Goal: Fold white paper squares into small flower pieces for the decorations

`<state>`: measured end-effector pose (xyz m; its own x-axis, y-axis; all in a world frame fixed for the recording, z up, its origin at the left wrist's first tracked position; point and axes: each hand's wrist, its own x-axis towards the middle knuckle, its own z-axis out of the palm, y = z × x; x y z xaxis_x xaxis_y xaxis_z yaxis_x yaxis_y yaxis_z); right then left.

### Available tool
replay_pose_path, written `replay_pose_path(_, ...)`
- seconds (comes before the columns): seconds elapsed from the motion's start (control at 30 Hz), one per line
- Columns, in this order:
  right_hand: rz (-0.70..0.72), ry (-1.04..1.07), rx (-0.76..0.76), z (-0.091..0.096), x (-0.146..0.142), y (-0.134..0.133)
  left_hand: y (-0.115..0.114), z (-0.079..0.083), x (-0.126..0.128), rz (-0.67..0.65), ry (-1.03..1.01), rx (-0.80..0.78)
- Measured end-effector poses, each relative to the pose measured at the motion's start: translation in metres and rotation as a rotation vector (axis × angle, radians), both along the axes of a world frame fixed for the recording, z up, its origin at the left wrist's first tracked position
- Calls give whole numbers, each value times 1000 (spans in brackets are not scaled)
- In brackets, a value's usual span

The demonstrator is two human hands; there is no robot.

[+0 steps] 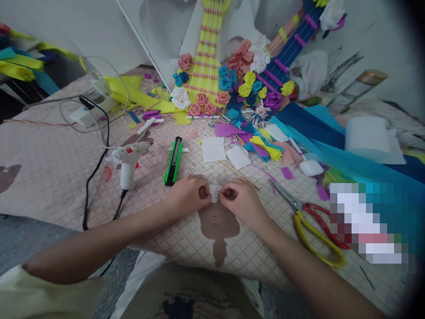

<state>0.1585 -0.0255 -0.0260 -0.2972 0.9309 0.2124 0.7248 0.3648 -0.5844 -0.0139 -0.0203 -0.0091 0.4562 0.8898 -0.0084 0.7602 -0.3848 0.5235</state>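
Between my two hands is a small piece of white crepe paper [214, 193], pinched at both sides just above the table. My left hand [190, 193] grips its left edge with thumb and curled fingers. On the opposite edge my right hand [243, 200] pinches in the same way. Two white paper squares [213, 149] lie flat just beyond my hands, the right one turned at an angle. A thin wooden stick [237, 172] rests behind my right hand. Left of the squares lies a green and black utility knife [173, 161].
A white glue gun [129, 164] with its cord stands at left. Scissors [300, 208] with red and yellow handles lie at right. Behind are paper scraps [234, 130], a yellow paper guitar [207, 57] with flowers, a blue one [288, 62], and a white roll [367, 139].
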Motion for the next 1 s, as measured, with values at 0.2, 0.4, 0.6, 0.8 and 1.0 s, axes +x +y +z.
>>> replay_pose_path(0.2,-70,18,-32,0,-4,-3,-1,1,1,27,-11,3)
replay_pose_path(0.4,-74,53,-90,2,-3,-3,-1,-1,1,38,6,7)
replay_pose_path(0.6,-17,135,-129,3,3,-1,-1,-2,-2,13,6,44)
replay_pose_path(0.8,84,134,-59,0,7,0,-1,-3,-3,-70,5,53)
replay_pose_path(1.0,212,45,55,-5,16,2,0,-2,-5,-93,12,68)
